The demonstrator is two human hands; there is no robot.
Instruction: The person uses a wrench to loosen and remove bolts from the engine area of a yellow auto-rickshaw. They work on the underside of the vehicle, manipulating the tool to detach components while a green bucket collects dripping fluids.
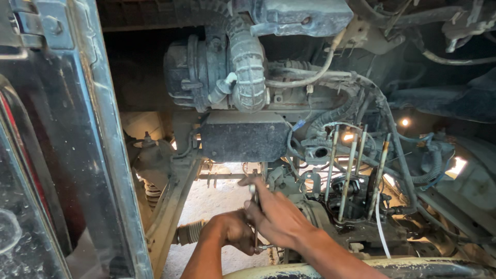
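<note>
Gripping a thin tool [255, 217], both hands [258, 219] beneath a dusty engine bay [289, 103].

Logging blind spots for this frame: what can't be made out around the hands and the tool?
Head view, the only one:
- Tool: thin shaft shows; its working end is hidden behind the left hand.
- Right hand: palm side and grip are turned away.
- Part being worked on: too dark and cluttered behind both hands.
- Both forearms: cut off by the bottom edge.

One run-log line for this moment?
left hand: grips thin tool | right hand: on tool | place: engine bay, below black box
</note>
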